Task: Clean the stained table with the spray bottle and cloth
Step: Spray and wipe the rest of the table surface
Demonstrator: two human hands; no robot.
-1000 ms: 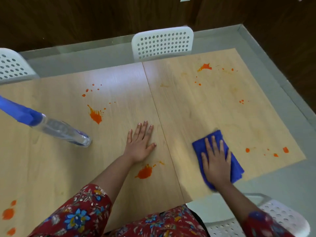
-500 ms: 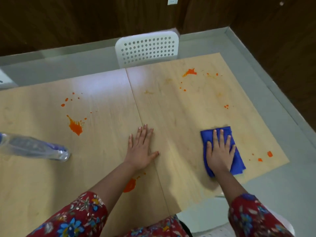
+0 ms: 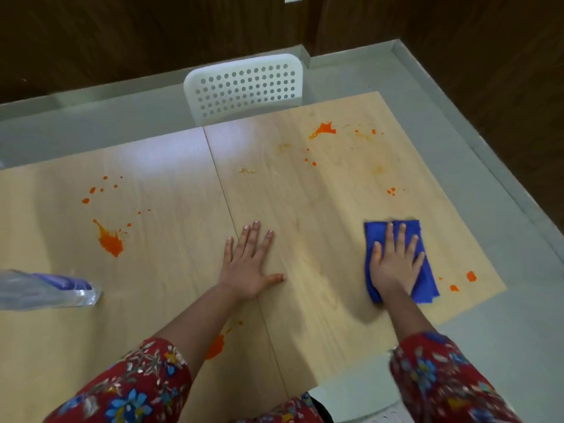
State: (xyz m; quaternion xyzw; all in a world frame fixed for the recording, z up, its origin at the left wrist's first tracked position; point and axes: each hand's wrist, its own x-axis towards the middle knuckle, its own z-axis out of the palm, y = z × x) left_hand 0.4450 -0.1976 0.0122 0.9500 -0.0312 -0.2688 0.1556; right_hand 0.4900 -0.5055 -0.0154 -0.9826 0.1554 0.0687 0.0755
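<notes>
On the right half of the pale wooden table [image 3: 320,215], my right hand [image 3: 393,264] lies flat on the folded blue cloth [image 3: 427,285], fingers spread and straight, palm pressing it onto the wood. The cloth sits close to the table's right edge, and blue shows past my fingertips and along both sides of my palm. Just to its right, near the corner, sit small orange spots [image 3: 471,276], apart from the cloth.

My left hand [image 3: 247,267] is planted mid-table, open and flat, fingers fanned, thumb out to the right. It holds nothing and rests right across the seam where the two tabletop panels meet.

Over at the far left, the clear plastic spray bottle [image 3: 52,290] lies on its side, blurred, its base towards the middle and its head cut off by the picture's edge. It is well apart from both hands.

Orange everywhere else: a big splat with droplets [image 3: 111,244] beyond the bottle, another splat [image 3: 325,129] near the far edge, and a smear [image 3: 216,346] partly hidden under my left forearm. Faint yellowish marks show on the right panel beyond the cloth.

Across the table stands a white perforated plastic chair [image 3: 244,87], pushed in at the far side. Red floral sleeves [image 3: 131,389] cover both my arms.
</notes>
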